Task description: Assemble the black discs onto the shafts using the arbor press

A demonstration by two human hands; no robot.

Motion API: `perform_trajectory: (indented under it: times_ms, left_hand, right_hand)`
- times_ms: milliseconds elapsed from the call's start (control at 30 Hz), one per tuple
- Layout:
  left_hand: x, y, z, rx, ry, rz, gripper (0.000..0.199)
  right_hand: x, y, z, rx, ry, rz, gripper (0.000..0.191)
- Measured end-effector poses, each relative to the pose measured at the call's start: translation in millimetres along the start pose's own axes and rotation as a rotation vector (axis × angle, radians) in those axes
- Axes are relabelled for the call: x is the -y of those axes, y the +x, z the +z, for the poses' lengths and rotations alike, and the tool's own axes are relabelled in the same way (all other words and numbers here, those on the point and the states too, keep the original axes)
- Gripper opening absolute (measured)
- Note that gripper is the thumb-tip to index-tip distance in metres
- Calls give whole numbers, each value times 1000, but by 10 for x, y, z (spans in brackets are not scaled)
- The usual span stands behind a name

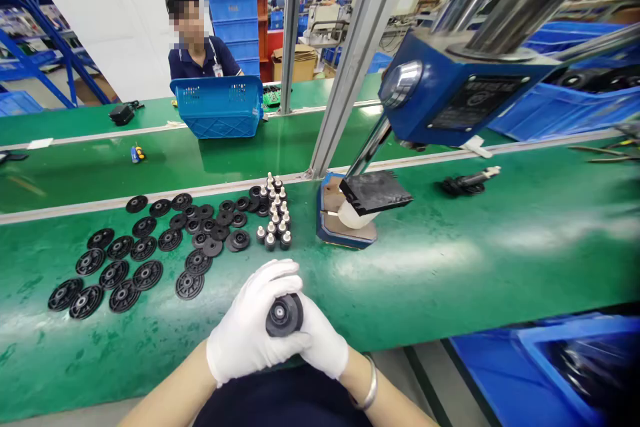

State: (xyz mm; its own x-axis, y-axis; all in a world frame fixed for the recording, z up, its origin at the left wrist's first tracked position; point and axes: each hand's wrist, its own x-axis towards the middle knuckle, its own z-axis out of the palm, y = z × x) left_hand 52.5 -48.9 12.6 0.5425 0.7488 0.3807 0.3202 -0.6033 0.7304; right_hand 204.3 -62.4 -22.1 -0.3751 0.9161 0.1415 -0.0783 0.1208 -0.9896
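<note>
My left hand [257, 320], in a white glove, curls its fingers and thumb around a round black plastic wheel [284, 315] with a light-coloured hub. Behind and to the right of it, my gloved right hand [324, 339] also closes on the same wheel; most of its fingers are hidden. Beyond my hands stands a cluster of black parts with white stems [275, 217]. To their left lie several small black discs [210, 230] and larger ribbed black discs [114, 275], flat on the green bench [240, 360].
A blue hand press [455, 90] stands right of my hands, with a black block [376, 192] over its base. A corded tool [470, 181] lies further right. Across the bench a person [203, 53] is behind a blue basket [220, 107]. A blue bin [500, 367] sits lower right.
</note>
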Motion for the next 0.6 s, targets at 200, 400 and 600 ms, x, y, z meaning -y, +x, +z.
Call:
perform_trajectory:
  times_ms: [200,400,600]
  left_hand:
    - [-46,24,90,117,81,105,57]
    - [-96,22,121,152,109,110,44]
    - [-111,-2,169,172,99,87,36]
  right_hand:
    - [-108,-99,-67,59,-295,-82,24]
    - [-189,-164,-55,67,-407,-22,34]
    - [-217,-269,-113,114,-460,12,33]
